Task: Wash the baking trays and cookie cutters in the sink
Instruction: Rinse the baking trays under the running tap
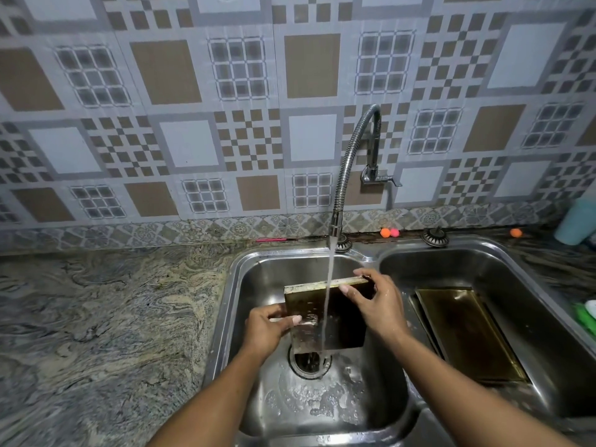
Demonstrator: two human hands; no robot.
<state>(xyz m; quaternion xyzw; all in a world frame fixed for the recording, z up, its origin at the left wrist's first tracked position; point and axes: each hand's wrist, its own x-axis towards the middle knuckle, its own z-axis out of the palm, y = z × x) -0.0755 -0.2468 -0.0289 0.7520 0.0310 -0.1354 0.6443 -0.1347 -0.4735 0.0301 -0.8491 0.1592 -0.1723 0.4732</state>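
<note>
A dark, worn baking tray (342,321) is held upright and tilted over the drain (310,362) of the left sink basin (258,279). Water runs from the flexible tap (346,175) down the tray's face. My left hand (267,327) grips the tray's left edge, thumb on the front. My right hand (377,301) holds the top right edge, fingers over the rim. A second, goldish tray (467,333) lies flat in the right basin (516,272). No cookie cutters are visible.
A marbled stone counter (113,317) stretches to the left of the sink. Small orange and pink balls (389,232) sit behind the sink by the wall. A teal cup (575,221) stands at the far right, with a green item (585,314) at the right edge.
</note>
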